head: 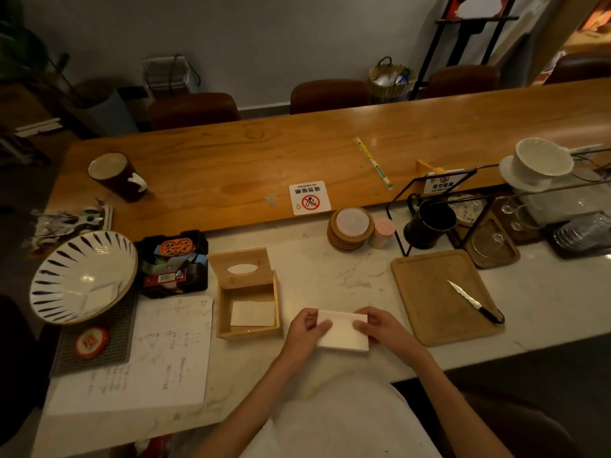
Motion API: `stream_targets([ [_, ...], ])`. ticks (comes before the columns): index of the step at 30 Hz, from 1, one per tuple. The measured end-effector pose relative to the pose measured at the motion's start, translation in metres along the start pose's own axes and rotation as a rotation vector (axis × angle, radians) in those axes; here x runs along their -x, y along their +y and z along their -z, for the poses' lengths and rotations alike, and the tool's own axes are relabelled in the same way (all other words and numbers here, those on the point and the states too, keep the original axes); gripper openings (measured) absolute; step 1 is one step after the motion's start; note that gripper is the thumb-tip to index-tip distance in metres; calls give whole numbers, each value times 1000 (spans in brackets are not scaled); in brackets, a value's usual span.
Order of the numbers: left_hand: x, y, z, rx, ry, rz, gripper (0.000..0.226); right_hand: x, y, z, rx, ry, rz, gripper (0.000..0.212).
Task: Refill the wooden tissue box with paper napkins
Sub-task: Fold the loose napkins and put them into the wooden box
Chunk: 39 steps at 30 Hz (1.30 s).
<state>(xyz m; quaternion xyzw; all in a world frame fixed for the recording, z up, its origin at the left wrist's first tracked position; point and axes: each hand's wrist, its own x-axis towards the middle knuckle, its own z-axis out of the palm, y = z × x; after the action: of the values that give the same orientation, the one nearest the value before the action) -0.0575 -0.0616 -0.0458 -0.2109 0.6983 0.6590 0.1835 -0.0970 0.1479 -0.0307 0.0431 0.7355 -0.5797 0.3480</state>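
Both hands, left hand [305, 328] and right hand [380, 325], pinch the soft, light napkin stack [344, 332] by its short ends, just beside the open wooden tissue box [248, 299] near the counter's [330, 276] front edge.

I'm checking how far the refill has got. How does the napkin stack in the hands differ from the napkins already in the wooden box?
The napkin stack is held above the counter between the left hand and right hand; the napkins in the box lie flat on its floor, untouched. The held stack looks thicker and brighter white; the boxed ones sit low, shadowed by the wooden box walls. Both are white and rectangular.
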Motion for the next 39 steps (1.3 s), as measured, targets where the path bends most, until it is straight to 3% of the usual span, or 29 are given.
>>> stream_targets([
  [6,16,9,-7,-186,-64,-151,18,-4,-4,4,346,-208,78,37],
  [12,33,20,4,-289,-32,-193,16,-14,-15,-7,813,-239,197,18],
  [16,46,24,16,-287,50,-168,18,-12,-12,-17,710,-255,245,21],
  [19,54,27,21,-324,18,-175,18,-7,-10,-30,674,-229,274,21],
  [24,66,36,46,-439,4,-295,21,3,-13,-44,424,-143,207,21],
  [28,81,46,95,-468,315,-585,25,27,-30,-54,98,3,119,29],
  [30,84,50,123,-397,513,-562,24,33,-52,-64,23,36,133,30],
  [32,83,51,148,-380,603,-478,26,30,-79,-76,-10,25,153,27],
  [33,80,49,158,-417,573,-447,27,25,-93,-83,-21,7,157,21],
  [35,67,45,169,-594,357,-415,29,13,-125,-99,12,-71,165,17],
  [37,48,46,165,-764,56,-328,33,-1,-152,-114,85,-177,174,23],
  [39,26,52,155,-822,-144,-228,44,-14,-168,-125,121,-216,180,36],
])
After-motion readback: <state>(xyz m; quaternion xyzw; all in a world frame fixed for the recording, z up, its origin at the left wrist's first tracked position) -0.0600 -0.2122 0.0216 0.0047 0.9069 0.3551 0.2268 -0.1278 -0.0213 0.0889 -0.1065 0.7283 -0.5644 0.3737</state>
